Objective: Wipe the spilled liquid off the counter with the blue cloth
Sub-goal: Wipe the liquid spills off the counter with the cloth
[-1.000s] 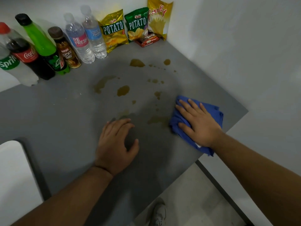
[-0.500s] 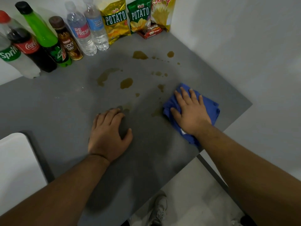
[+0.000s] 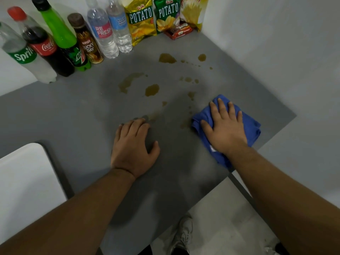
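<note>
Brown spilled liquid (image 3: 152, 90) lies in several puddles and drops across the middle and back of the grey counter (image 3: 73, 111). The blue cloth (image 3: 252, 126) lies crumpled near the counter's right edge. My right hand (image 3: 224, 127) presses flat on it with straight, spread fingers. A faint brown smear sits just left of the cloth. My left hand (image 3: 132, 146) rests palm-down on the bare counter, fingers lightly bent, fingertips at the edge of a small wet spot.
Soda and water bottles (image 3: 103, 28) line the back wall, with potato chip bags (image 3: 141, 21) and a small red box (image 3: 181, 31) in the corner. A white chair (image 3: 24, 184) stands at the left. The counter's near-right edge drops to the floor, where a shoe (image 3: 183, 234) shows.
My right hand slid the cloth leftward toward the spill, then slightly back right. My left hand stayed planted on the counter. The camera shifted closer.
</note>
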Demonstrator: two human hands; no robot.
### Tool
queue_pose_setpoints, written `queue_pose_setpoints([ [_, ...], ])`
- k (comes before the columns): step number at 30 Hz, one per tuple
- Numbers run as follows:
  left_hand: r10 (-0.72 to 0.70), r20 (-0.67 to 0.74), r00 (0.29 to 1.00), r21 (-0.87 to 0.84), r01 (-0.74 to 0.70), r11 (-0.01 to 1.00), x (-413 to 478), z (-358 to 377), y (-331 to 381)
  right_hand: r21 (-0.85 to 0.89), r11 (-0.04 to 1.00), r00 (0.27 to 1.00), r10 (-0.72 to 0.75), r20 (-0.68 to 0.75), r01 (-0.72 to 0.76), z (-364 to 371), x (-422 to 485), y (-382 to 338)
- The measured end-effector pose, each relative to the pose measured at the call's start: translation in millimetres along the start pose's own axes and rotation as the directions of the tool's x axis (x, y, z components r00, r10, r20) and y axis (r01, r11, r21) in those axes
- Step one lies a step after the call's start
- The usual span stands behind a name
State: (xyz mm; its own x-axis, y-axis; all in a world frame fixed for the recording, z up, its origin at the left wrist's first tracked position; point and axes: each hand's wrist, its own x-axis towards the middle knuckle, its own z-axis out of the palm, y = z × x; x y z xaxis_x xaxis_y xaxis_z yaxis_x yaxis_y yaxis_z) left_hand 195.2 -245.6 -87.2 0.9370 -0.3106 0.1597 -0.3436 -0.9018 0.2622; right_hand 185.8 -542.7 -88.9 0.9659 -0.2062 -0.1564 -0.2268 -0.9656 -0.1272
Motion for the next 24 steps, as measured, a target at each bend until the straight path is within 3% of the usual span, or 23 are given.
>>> queue_pose_setpoints([
  [2,-0.001,0.0,1.0,0.003,0.001,1.0,1,0,0,0.004,1.0,0.999,-0.031,-0.006,0.031,3,-5,-23],
  [5,0.001,0.002,1.0,0.004,-0.001,1.0,0,1,0,0.007,0.974,0.974,-0.228,0.016,0.228,9,-33,-36],
  [8,0.003,0.001,1.0,-0.003,-0.003,1.0,0,0,0,-0.006,0.902,0.9,-0.431,0.058,0.432,7,-56,-11],
  [10,-0.006,0.006,1.0,-0.01,0.006,1.0,0,-1,0,0.002,0.872,0.869,-0.489,0.073,0.49,3,-59,13],
  [14,-0.011,0.012,1.0,-0.013,0.011,1.0,1,0,0,-0.02,0.939,0.938,-0.342,0.062,0.344,-2,-37,21],
  [19,-0.017,0.025,1.0,-0.009,0.017,1.0,0,0,0,-0.006,0.999,0.999,-0.039,-0.002,0.039,7,-6,-48],
  [21,-0.014,0.023,1.0,-0.008,0.015,1.0,1,0,-1,-0.013,0.996,0.996,-0.084,0.002,0.084,13,-14,-72],
  [24,-0.017,0.017,1.0,-0.033,0.017,0.999,0,0,-1,-0.013,0.952,0.951,-0.307,0.03,0.307,19,-46,-79],
])
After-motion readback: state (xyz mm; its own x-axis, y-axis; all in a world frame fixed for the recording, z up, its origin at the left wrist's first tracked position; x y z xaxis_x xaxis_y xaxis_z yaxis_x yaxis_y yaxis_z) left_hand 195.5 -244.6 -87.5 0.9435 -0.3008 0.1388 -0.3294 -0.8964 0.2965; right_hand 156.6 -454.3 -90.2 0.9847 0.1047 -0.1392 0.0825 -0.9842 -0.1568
